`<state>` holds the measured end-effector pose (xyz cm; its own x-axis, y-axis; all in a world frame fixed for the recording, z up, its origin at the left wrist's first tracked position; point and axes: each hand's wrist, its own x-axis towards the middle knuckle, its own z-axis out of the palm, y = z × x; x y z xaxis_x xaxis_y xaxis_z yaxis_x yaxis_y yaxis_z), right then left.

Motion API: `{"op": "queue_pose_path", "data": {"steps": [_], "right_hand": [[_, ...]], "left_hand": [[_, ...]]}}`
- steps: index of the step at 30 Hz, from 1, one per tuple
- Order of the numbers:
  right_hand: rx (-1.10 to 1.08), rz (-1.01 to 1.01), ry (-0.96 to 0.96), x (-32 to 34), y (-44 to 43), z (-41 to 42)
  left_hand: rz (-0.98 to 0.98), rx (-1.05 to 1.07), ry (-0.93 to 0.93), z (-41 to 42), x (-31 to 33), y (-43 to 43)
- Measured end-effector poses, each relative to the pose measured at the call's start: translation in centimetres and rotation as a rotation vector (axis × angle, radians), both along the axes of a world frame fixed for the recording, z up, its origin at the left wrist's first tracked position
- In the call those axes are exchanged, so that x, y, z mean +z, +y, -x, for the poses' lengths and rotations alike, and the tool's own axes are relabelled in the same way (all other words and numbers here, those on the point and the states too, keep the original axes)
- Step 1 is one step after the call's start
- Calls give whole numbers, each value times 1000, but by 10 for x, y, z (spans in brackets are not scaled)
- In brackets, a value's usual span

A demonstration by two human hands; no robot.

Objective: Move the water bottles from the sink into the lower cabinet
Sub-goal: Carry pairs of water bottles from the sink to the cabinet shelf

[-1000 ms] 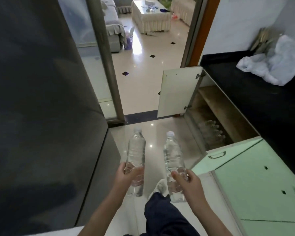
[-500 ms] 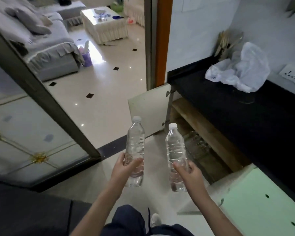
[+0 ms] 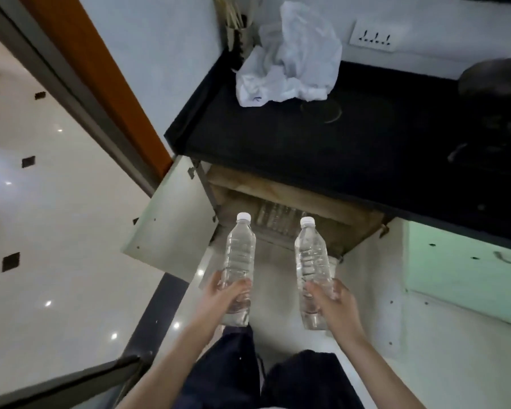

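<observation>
So both hands are wrapped around clear ribbed plastic bottles: left hand (image 3: pixel 229 293) grips the left bottle (image 3: pixel 239 261), right hand (image 3: pixel 332 302) grips the right bottle (image 3: pixel 311 267), each low on the body with the white cap pointing up and away. The open lower cabinet (image 3: pixel 278 208) sits straight ahead past the caps, under the black bench (image 3: pixel 366 149), more bottles dimly visible inside. Both hands look about equally near, so probably lower and push forward.

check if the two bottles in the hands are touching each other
Apart. The head view shows floor plainly between the left bottle and the right bottle.
</observation>
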<state>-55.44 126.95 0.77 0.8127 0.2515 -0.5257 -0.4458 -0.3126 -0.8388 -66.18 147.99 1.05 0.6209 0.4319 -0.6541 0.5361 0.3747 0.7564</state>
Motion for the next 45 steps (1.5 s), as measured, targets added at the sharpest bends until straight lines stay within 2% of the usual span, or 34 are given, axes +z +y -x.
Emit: {"op": "queue_pose_path", "data": {"steps": [5,10,18,25,28,32,38,42,45], "right_hand": [[-121,76,11,-24,34,-18],[-151,128,56,-104,55,-47],[-208,183,20,-340,60,-110],[-282,148,-64,-551,55,-188],[-337,123,-79,-619,57,-218],[-372,136,-207,-697,63,-258],[-385,112,-316,-744,75,-282],[-338,247,-349,-755,82,-284],[-286,352,-440,-768,80,-284]], "left_hand": [[65,-116,76,-43,-34,58],[84,-142,143,-89,-117,81],[59,-185,126,-161,-347,93],[31,-197,-65,-246,-543,102],[95,-198,-136,-280,-618,105],[76,-239,-210,-321,-700,107],[23,-260,-319,-341,-737,100],[25,-244,-322,-339,-739,90],[-6,-267,-322,-342,-741,82]]}}
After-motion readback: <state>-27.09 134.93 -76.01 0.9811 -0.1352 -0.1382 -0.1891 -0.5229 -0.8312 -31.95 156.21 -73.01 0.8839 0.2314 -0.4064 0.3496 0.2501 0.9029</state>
